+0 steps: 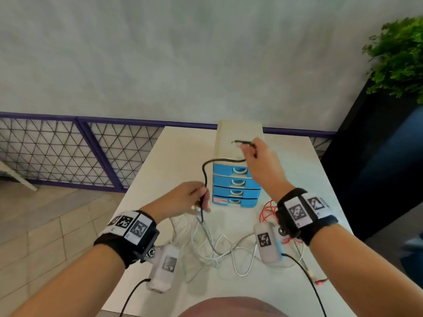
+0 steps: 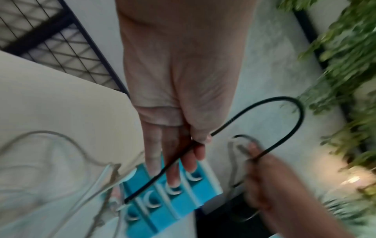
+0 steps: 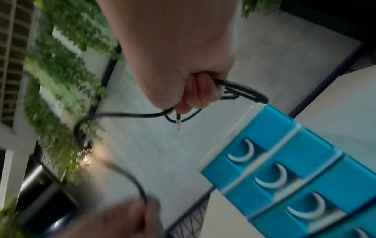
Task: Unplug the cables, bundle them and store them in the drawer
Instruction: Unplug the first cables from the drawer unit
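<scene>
A black cable (image 1: 207, 167) runs in the air between both hands above the white table (image 1: 174, 152). My left hand (image 1: 194, 197) pinches it near one end, whose plug hangs down just below the fingers. My right hand (image 1: 256, 156), raised in front of the drawer unit's top, grips small loops of the same black cable (image 3: 244, 91) with its fingers curled; a plug tip pokes out below them. The small drawer unit (image 1: 235, 186) has a beige case and several blue drawers, all pushed in. In the left wrist view the black cable (image 2: 284, 103) arcs from my thumb to the other hand.
A tangle of white and grey braided cables (image 1: 212, 248) lies on the table near me. A red cable (image 1: 267, 211) lies right of the drawer unit, under my right wrist. A wire fence (image 1: 68, 152) stands at the left, a green plant (image 1: 398, 58) at the far right.
</scene>
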{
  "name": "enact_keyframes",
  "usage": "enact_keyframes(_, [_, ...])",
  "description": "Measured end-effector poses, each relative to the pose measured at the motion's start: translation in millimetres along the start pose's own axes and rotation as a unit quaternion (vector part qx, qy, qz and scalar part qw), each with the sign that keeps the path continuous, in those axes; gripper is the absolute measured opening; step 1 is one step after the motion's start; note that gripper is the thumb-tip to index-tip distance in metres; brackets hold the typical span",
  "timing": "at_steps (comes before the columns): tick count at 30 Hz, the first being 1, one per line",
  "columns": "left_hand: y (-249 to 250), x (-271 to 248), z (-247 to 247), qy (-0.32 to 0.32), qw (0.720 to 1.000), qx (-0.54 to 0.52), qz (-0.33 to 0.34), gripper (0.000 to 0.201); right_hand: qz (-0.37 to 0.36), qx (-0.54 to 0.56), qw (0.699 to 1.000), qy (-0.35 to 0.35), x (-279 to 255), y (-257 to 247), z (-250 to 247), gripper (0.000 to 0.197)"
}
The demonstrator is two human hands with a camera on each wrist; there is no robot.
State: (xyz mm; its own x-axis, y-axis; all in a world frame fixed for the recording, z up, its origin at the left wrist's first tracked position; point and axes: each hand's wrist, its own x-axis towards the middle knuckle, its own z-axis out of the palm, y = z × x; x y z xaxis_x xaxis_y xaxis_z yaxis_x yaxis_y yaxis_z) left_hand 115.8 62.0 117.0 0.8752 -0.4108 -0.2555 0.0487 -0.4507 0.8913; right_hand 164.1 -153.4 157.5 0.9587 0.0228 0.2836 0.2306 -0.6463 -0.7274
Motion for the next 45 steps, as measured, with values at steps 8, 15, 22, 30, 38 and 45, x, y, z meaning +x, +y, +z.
enact_keyframes(8, [94.4,-2.7,-21.2,0.146,0.961,-0.151,0.181,0.029,0.049,-0.097,0.987,-0.115,-26.6,29.1,31.9,0.014])
enact_keyframes(15, [69.9,3.1,-23.8,0.129,0.979,-0.119,0.099,0.027,0.120,-0.137,0.980,-0.086,-28.8,44.1,14.9,0.021])
enact_keyframes(22, [38.3,17.5,-11.8,0.110,0.992,-0.045,0.031,0.028,0.197,0.194,0.954,-0.116,-31.3,15.0,24.4,0.019])
enact_keyframes(30, [-16.2,23.4,-66.0,0.194,0.878,0.431,-0.074,0.026,0.183,-0.040,0.970,-0.156,-28.4,35.0,23.0,0.017])
enact_keyframes(38, [-42.4,30.0,-128.1,0.262,0.887,0.345,-0.161,0.039,0.130,0.184,0.949,-0.222,-26.9,-4.3,1.7,0.038])
enact_keyframes(45, [-115.6,5.4,-89.3,0.037,0.909,0.377,-0.171,0.017,0.162,0.175,0.952,-0.192,-25.0,-8.2,18.5,0.021])
